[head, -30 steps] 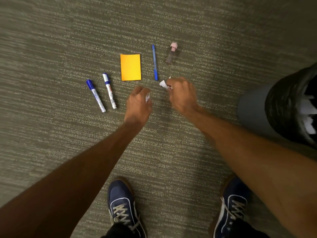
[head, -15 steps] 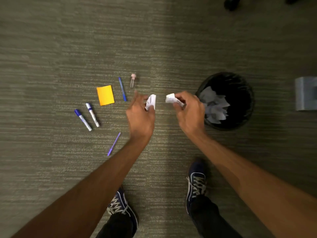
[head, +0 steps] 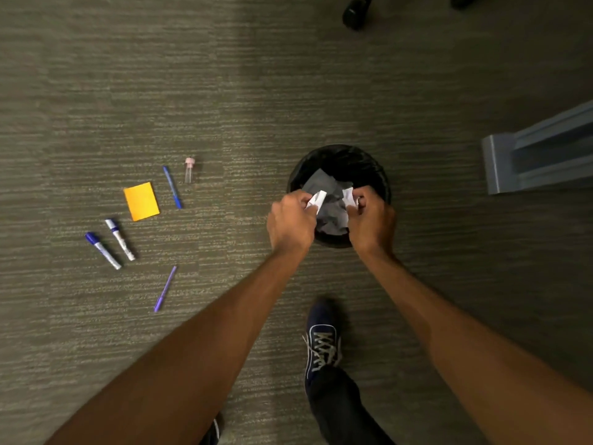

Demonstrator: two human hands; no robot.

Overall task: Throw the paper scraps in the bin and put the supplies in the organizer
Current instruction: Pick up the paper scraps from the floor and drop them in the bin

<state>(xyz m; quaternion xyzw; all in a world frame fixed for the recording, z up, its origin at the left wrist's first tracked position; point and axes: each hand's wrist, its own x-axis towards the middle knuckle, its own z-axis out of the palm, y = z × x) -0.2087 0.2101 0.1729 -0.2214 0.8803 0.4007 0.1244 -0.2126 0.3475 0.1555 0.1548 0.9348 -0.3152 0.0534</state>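
Both hands are over the mouth of the round black waste bin (head: 378, 175), which stands on the grey-green striped carpet floor (head: 224, 91) and already contains crumpled pale paper. Left hand (head: 290, 221): fingers curled shut, pinching a small white paper scrap (head: 316, 200) above the bin's left rim. Right hand (head: 372, 221): fingers likewise closed on a second crumpled white paper scrap (head: 349, 196), over the bin interior. Supplies lie on the carpet well to the left of the bin: an orange square sticky-note pad (head: 141, 201); a blue ballpoint pen (head: 172, 187) just to its right; a small clear vial with a pink cap (head: 189, 170) near the pen's top end; two blue-capped white markers (head: 110, 244) side by side below the pad; a thin purple pen (head: 165, 289) lower still. A grey-blue plastic structure (head: 539, 155) sits at right; whether it is the organizer cannot be told. One dark blue laced sneaker (head: 322, 342) stands just below the bin.
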